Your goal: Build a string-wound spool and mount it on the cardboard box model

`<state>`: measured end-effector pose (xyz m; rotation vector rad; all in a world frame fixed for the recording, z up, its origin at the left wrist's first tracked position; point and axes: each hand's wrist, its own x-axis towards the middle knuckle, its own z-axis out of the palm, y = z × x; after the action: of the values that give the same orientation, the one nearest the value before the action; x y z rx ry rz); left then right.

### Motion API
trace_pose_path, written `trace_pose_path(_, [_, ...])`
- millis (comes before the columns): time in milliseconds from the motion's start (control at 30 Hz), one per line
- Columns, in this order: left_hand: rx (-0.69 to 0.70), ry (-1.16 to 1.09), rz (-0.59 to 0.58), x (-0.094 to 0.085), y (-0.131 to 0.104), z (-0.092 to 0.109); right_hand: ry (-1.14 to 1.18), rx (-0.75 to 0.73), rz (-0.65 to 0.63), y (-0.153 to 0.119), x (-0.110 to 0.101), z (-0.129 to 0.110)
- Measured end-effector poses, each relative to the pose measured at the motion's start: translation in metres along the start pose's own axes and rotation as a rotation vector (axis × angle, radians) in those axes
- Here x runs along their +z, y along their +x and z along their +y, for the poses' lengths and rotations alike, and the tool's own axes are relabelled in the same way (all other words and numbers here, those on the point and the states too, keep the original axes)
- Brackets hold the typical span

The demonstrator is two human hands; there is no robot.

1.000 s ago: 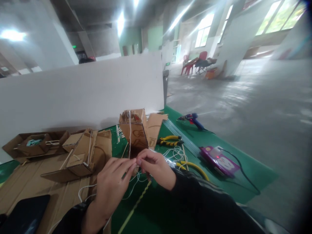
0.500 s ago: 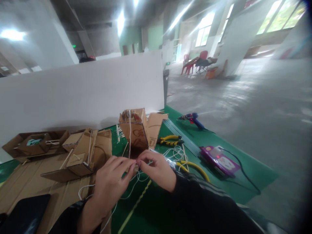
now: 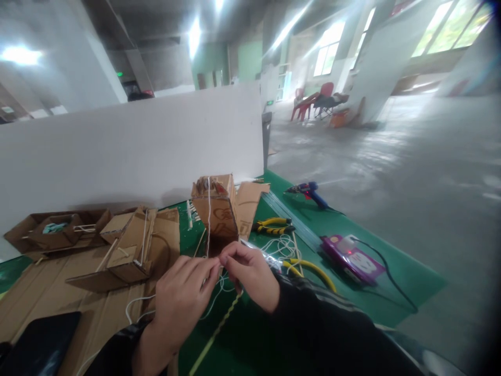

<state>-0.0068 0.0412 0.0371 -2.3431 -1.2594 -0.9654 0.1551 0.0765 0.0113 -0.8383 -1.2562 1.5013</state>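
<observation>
A white string hangs down the front of a small upright cardboard box and reaches the fingertips of both hands. My left hand is closed, thumb and forefinger pinched at the string. Right against it, my right hand is pinched too, its fingertips meeting the left ones. The bit of string between the fingertips is mostly hidden. Loose white string trails below the hands, and more of it lies in a tangle to the right. Under the right hand lies a twisted yellow strip.
Yellow-handled pliers, a second yellow-handled tool, a blue glue gun and a purple device with a cord lie at right on the green table. Cardboard constructions and a dark flat object are at left. A white panel stands behind.
Both hands stay pinched together in nearly the same place. My left hand has turned slightly, its fingers more closed over, and the loose string below it has shifted left.
</observation>
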Motion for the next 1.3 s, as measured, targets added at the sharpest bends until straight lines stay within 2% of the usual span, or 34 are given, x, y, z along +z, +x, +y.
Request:
trace_pose_path(200, [0.081,0.166,0.021,0.003,-0.005,0.003,0.107,0.085,0.130,-0.006,0.011,0.008])
trace_pose_path(333, [0.091,0.133,0.000,0.009,-0.006,0.002,0.182,0.144,0.186,-0.007,0.015,0.015])
trace_pose_path(633, [-0.060,-0.199,0.034,0.019,-0.007,0.001,0.278,0.164,0.167,-0.003,0.013,0.015])
trace_pose_path(700, [-0.138,-0.296,-0.016,0.017,-0.006,0.000,0.257,0.144,0.158,-0.003,0.012,0.012])
trace_pose_path(833, [-0.378,-0.489,-0.152,0.010,-0.001,-0.009,0.219,0.127,0.110,-0.005,0.010,0.006])
trace_pose_path(900, [-0.429,-0.527,-0.208,0.007,0.001,-0.014,0.201,0.134,0.061,-0.005,0.009,0.005])
trace_pose_path(1033, [-0.338,-0.446,-0.244,0.004,0.002,-0.019,0.148,0.140,-0.001,-0.003,0.005,0.004])
trace_pose_path(1300, [-0.097,-0.204,-0.119,-0.002,0.005,-0.015,0.077,0.072,-0.042,-0.004,0.002,0.001])
